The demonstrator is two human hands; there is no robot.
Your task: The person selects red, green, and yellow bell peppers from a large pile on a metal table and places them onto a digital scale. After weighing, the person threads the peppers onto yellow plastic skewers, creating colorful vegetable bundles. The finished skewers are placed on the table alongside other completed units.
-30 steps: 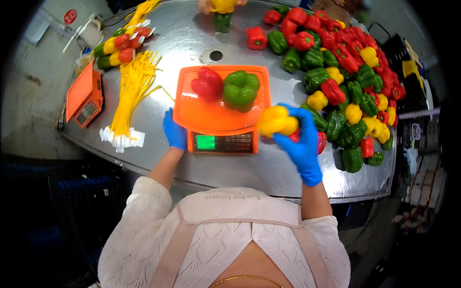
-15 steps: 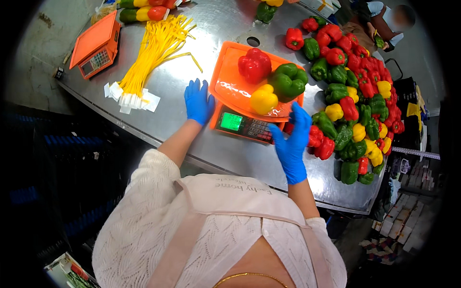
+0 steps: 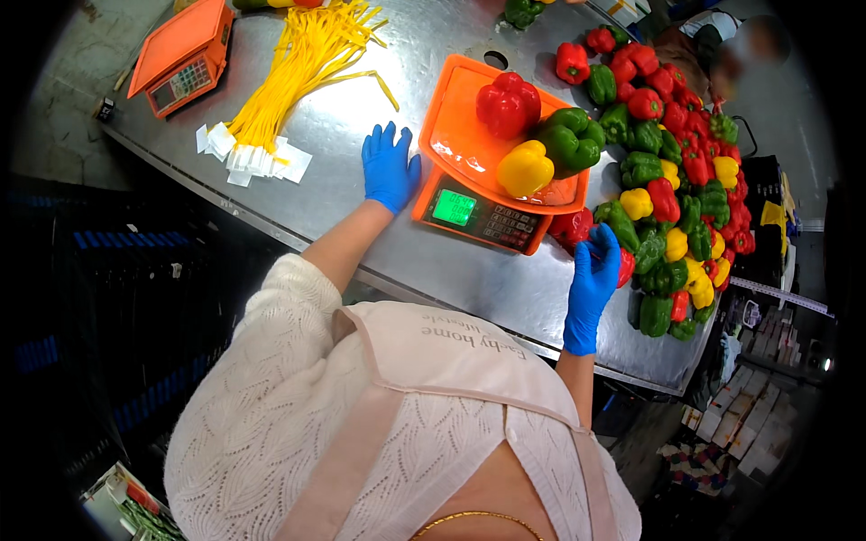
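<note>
On the orange tray [image 3: 460, 135] of a digital scale sit a red bell pepper [image 3: 508, 105], a green bell pepper [image 3: 572, 144] and a yellow bell pepper [image 3: 525, 169]. The scale's green display [image 3: 453, 207] is lit. My blue-gloved left hand [image 3: 390, 167] rests open on the metal table, just left of the scale and holding nothing. To the scale's right, my blue-gloved right hand [image 3: 593, 288] has thumb and fingers apart. It is beside a red pepper [image 3: 625, 267], which the fingers partly cover; whether they touch it I cannot tell. Another red pepper [image 3: 570, 229] lies between that hand and the scale.
A large pile of red, green and yellow peppers [image 3: 667, 207] spreads over the table's right side. Yellow straps [image 3: 293, 77] with white tags lie at the left, near a second orange scale [image 3: 185, 59]. A blurred person [image 3: 704, 50] is at the far right. Boxes [image 3: 753, 406] stand beyond the table.
My right hand has moved from the scale's front right corner, rightward and down to the pile's near edge. The left hand stays on the table. The whole view has shifted slightly.
</note>
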